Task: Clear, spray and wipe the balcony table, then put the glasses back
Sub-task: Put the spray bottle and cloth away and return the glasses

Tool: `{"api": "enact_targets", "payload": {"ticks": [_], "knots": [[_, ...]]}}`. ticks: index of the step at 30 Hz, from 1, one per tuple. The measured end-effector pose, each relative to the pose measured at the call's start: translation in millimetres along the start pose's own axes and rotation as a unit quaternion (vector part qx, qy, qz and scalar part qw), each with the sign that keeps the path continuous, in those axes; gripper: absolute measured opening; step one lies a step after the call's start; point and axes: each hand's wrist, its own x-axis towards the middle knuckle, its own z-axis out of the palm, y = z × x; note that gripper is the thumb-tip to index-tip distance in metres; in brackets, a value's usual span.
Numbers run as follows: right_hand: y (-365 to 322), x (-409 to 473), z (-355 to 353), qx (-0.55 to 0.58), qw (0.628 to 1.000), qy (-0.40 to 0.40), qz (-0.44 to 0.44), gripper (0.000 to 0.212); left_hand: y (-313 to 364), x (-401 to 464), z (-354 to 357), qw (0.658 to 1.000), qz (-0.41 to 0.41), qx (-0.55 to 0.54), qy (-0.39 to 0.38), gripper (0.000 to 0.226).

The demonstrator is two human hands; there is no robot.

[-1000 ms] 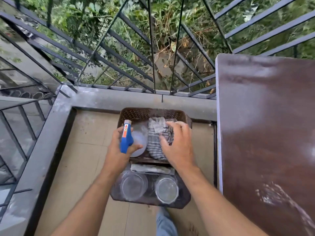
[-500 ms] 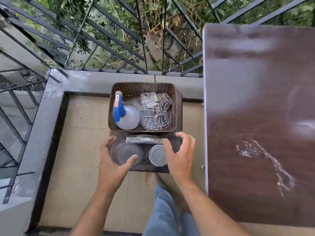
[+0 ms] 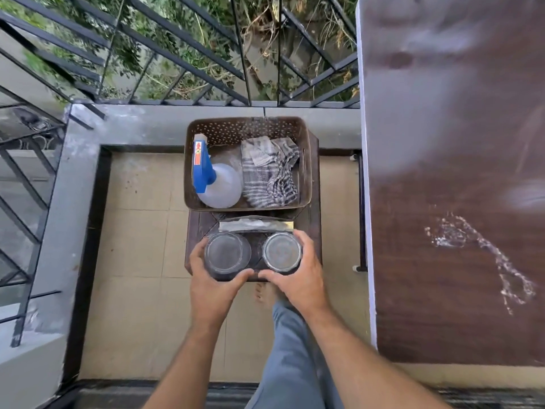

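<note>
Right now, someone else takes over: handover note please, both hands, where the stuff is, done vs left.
Left hand: wrapped around the left glass.
Right hand: wrapped around the right glass.
Both glasses stand upright on the small brown stool, in front of the napkin holder; lift-off cannot be judged.
Spray bottle and striped cloth sit in the brown basket.
Balcony table: cleared, with wet streaks showing near its near end.
Done: clearing, spraying, apparently wiping, tools stowed.
Left: carry both glasses to the table and set them down.
</note>
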Motion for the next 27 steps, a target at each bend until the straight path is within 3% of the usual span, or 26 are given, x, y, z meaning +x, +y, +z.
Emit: {"api": "enact_targets", "payload": {"ticks": [4, 8, 13, 20, 27], "knots": [[5.1, 4.5, 3.9, -0.007, 1.000, 0.010, -0.017, 0.106, -4.3, 9.7, 3.1, 1.000, 0.001, 0.015, -0.013, 0.112], [2.1, 5.6, 3.4, -0.004, 0.999, 0.027, -0.031, 0.095, -0.5, 15.7, 0.8, 0.999, 0.013, 0.044, -0.005, 0.086], [-20.4, -6.9, -16.7, -0.008, 0.998, 0.010, -0.054, 0.089, 24.0, -5.4, -9.8, 0.999, 0.009, 0.046, 0.025, 0.081], [-91.2, -8.1, -71.1, -0.006, 0.995, 0.020, -0.097, 0.076, 90.7, -40.1, -32.7, 0.997, 0.041, 0.028, 0.056, 0.076], [-145.3, 1.6, -151.5, 0.025, 0.989, 0.066, -0.130, 0.077, 185.3, -74.6, -23.7, 0.988, 0.100, -0.018, 0.113, 0.070]]}}
